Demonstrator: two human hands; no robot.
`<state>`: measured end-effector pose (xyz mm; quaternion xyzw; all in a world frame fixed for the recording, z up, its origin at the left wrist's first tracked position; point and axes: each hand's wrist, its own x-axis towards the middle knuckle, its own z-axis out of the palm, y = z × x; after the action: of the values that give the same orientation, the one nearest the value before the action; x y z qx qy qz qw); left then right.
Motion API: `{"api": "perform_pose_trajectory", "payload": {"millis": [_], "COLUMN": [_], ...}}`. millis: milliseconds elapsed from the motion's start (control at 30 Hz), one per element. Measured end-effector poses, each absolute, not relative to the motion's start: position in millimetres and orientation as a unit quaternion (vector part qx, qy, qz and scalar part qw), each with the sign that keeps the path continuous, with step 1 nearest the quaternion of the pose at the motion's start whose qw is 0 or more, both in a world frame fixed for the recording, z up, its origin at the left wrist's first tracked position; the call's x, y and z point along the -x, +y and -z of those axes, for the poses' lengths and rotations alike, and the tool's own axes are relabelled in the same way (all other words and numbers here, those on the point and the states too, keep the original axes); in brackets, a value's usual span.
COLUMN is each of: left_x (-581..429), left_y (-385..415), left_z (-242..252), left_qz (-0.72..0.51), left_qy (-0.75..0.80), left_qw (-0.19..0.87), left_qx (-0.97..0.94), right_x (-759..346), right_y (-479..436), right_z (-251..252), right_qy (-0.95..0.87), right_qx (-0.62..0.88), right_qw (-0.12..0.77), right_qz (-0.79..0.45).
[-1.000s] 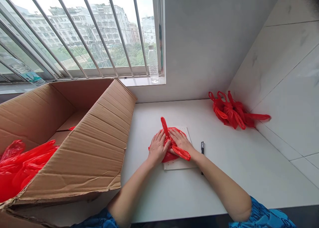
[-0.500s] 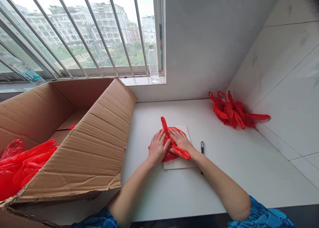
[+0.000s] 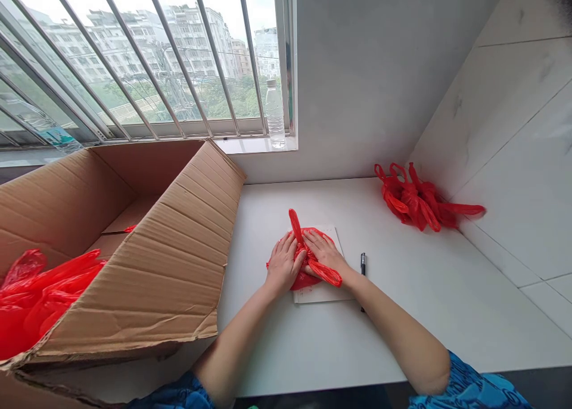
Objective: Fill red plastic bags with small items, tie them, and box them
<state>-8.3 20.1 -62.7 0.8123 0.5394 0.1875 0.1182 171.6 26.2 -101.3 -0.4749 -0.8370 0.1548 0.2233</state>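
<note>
A red plastic bag [image 3: 305, 281], knotted at its top, sits on a white paper pad [image 3: 328, 294] in the middle of the table. One of its loop handles sticks up away from me, while the other points toward my right wrist. My left hand [image 3: 282, 263] lies on the bag's left side with fingers stretched out. Over the right side rests my right hand [image 3: 327, 255], its fingers also extended. Both palms touch the bag, and whatever it contains is hidden. To the right of the pad lies a black pen [image 3: 363, 272], partly behind my right forearm.
A large open cardboard box [image 3: 147, 260] with red plastic bags [image 3: 49, 290] inside takes up the left. More knotted red bags [image 3: 415, 200] are piled in the back right corner, against the tiled wall. A clear bottle [image 3: 275, 117] stands on the sill of the barred window.
</note>
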Motion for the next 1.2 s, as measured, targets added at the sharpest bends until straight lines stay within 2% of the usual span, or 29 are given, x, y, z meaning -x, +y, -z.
{"api": "perform_pose_trajectory", "payload": {"millis": [533, 767, 900, 1000, 1133, 1200], "left_x": [11, 13, 7, -2, -11, -11], "left_y": [21, 9, -6, -19, -43, -59], "left_z": [65, 41, 11, -11, -35, -52], "left_qz": [-0.213, -0.306, -0.281, -0.22, -0.133, -0.102], "left_qy": [0.522, 0.467, 0.434, 0.415, 0.454, 0.476], "left_qw": [0.11, 0.069, 0.064, 0.072, 0.064, 0.108], "left_qx": [-0.819, -0.827, -0.854, -0.88, -0.879, -0.867], "right_x": [-173, -182, -193, -199, -201, -199], "right_y": [28, 20, 11, -1, -24, -34], "right_z": [107, 89, 66, 49, 31, 26], "right_qy": [-0.837, -0.811, -0.792, -0.767, -0.734, -0.721], "right_qx": [0.462, 0.421, 0.397, 0.398, 0.338, 0.273], "right_qw": [0.245, 0.391, 0.451, 0.475, 0.472, 0.458], "right_qz": [-0.159, -0.111, -0.108, -0.166, -0.351, -0.443]}}
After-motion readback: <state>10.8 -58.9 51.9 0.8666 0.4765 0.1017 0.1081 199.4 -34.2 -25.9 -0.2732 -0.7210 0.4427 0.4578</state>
